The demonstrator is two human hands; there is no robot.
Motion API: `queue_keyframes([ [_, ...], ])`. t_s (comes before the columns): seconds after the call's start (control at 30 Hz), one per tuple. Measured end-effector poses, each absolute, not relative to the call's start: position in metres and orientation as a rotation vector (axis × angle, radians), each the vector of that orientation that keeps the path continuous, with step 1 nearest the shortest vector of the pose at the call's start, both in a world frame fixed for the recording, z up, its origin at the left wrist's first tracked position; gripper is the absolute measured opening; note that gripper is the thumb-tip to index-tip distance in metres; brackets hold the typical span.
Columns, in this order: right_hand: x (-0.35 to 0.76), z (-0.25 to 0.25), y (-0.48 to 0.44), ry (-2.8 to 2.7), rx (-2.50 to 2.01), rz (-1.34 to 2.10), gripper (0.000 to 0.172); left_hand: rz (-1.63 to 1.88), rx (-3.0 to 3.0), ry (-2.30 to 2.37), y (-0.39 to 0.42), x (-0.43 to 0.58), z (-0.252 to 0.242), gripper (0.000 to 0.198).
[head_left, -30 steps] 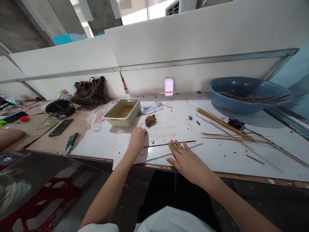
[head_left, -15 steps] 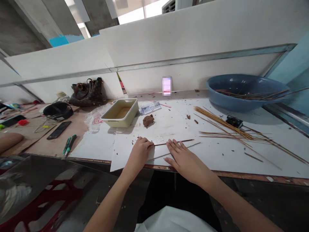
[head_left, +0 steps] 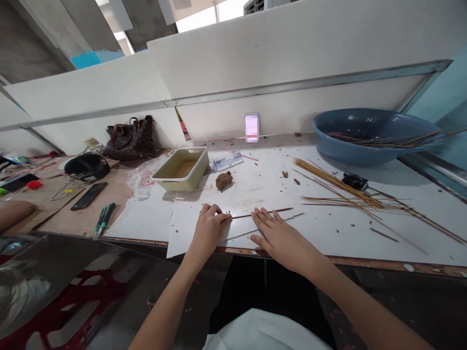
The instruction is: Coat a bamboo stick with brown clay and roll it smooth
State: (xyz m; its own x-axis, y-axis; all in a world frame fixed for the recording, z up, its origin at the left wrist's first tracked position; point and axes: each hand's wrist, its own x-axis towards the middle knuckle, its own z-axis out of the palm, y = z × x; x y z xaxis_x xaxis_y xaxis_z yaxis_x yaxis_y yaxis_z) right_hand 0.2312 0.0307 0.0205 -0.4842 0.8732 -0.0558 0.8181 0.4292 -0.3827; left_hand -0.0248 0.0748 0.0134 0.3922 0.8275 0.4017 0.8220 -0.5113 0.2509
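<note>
A thin brown-coated stick [head_left: 270,212] lies across a white sheet [head_left: 189,223] near the table's front edge. My left hand [head_left: 207,229] rests on the sheet with its fingers curled and pinched at the stick's left end. My right hand [head_left: 279,236] lies flat and open, fingertips on the stick's middle. A lump of brown paste [head_left: 223,180] sits on the sheet beyond my hands. To its left stands a cream tray [head_left: 182,169] with brownish liquid in it.
A heap of bare bamboo sticks [head_left: 350,194] lies to the right, in front of a blue basin [head_left: 368,133] holding more sticks. A phone [head_left: 88,195], green pens [head_left: 104,218], a black headset [head_left: 86,166] and a handbag [head_left: 132,138] are at the left.
My left hand came back from near the paste lump to the stick's left end and closed its fingers there. My right hand stayed flat on the stick.
</note>
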Motion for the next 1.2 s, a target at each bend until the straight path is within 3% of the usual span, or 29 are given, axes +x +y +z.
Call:
queue_keyframes([
  [0.53, 0.232, 0.026, 0.03, -2.504, -1.498, 0.593, 0.079, 0.358, 2.777, 1.194, 0.092, -0.04, 0.053, 0.025],
  [0.83, 0.234, 0.023, 0.03, -2.512, -1.481, 0.575, 0.078, 0.411, 2.759, 1.017, 0.103, -0.047, 0.051, 0.025],
  [1.2, 0.232, 0.026, 0.03, -2.556, -1.518, 0.57, 0.079, 0.567, 2.595, 1.208, 0.093, -0.043, 0.028, 0.025],
])
